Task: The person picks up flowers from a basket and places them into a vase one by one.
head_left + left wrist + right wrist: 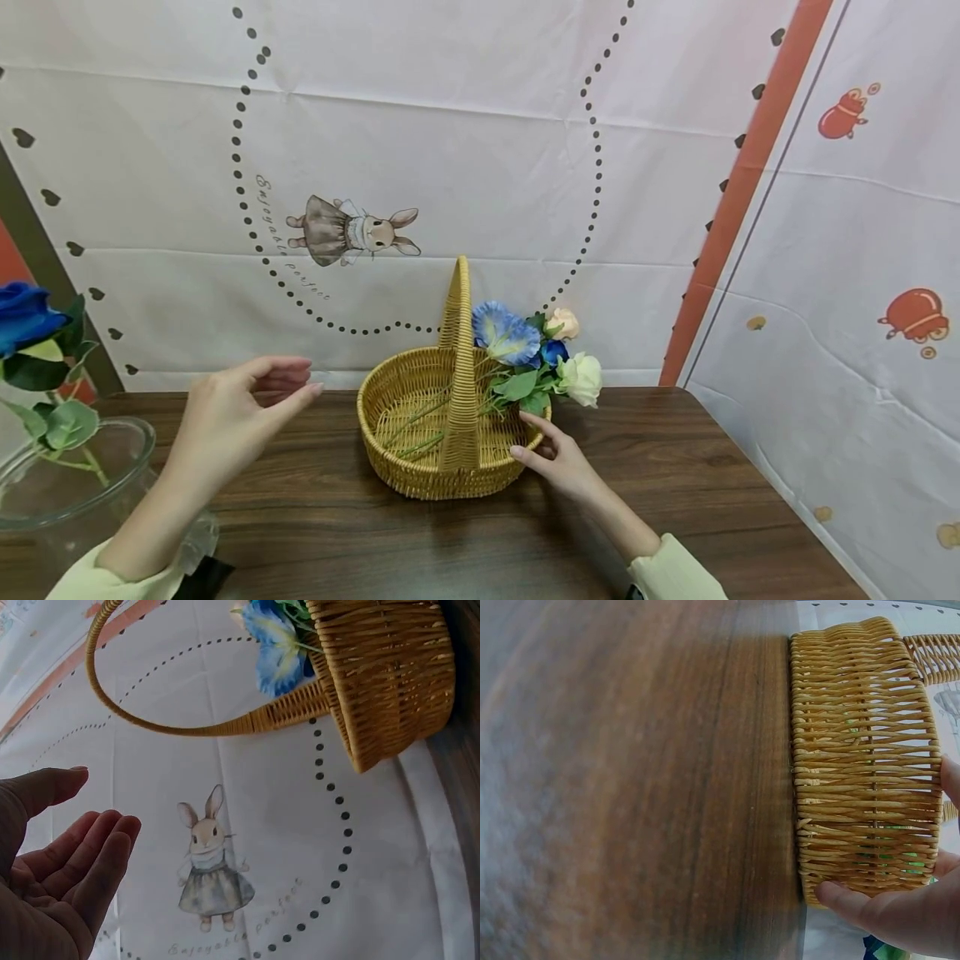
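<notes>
Left hand [232,410] empty, fingers loosely parted, basket [431,483] to their right, right hand [562,465] gripping its rim, flowers [510,337] just beyond those fingers: seemingly steadying the basket, next move probably calling for left fingers on the flowers.

A golden-brown wicker basket [397,473], oval in outline, is set upright in the lower centre of the head view. Its body is spanned by a tall arched handle [463,392]. Right of the handle, a pale-blue ruffled flower [506,333], a dark-blue rose [553,352], a peach flower [562,323] and a cream-white rose [581,379] are grouped, with green leaves [516,386] interspersed. Green stems [424,446] are laid slantwise across the basket floor toward the lower left.
</notes>
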A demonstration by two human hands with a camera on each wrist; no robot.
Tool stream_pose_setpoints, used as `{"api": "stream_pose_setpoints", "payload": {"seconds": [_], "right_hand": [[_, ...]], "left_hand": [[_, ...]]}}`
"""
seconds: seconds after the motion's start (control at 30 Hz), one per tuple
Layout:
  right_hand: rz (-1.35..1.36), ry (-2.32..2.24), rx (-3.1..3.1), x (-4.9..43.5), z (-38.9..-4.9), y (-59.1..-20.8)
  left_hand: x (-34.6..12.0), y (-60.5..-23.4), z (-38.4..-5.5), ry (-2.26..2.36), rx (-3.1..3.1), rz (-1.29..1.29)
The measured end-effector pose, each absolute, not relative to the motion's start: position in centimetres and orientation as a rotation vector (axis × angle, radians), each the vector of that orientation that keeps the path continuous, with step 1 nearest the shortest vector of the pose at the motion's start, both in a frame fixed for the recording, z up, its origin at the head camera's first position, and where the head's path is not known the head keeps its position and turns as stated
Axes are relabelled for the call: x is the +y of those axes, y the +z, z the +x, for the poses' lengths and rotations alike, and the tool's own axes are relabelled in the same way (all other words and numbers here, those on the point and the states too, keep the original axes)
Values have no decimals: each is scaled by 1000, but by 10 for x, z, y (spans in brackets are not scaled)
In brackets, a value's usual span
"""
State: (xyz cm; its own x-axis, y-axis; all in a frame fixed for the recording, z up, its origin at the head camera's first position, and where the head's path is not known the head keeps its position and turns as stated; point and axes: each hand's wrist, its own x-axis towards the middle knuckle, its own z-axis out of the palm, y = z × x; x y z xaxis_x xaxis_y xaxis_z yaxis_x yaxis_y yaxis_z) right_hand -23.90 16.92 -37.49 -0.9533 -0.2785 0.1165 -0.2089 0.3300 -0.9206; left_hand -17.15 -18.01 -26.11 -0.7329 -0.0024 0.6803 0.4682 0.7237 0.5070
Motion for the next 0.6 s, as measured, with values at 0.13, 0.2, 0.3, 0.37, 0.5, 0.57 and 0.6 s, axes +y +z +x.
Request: {"api": "stream_pose_setpoints", "payload": {"seconds": [0.13, 0.2, 0.3, 0.37, 0.5, 0.57, 0.6], "right_hand": [[-482, -1727, 2507, 169, -239, -375], [-489, -1730, 2506, 169, -239, -374], [-495, -1732, 2507, 168, -239, -374], [-499, -1731, 2506, 168, -238, -374], [-501, -1713, 2524, 169, -239, -373], [-495, -1701, 2538, 169, -239, -373], [-489, -1698, 2541, 169, -239, -373]], "left_hand": [[-175, -265, -179, -950, -2284, -355], [-172, -268, -183, -959, -2302, -355], [-168, -273, -191, -961, -2326, -355], [-166, -276, -196, -968, -2336, -357], [-160, -283, -208, -1015, -2351, -368], [-157, -287, -213, -1042, -2362, -377], [-155, -288, -216, -1054, -2366, -383]]}}
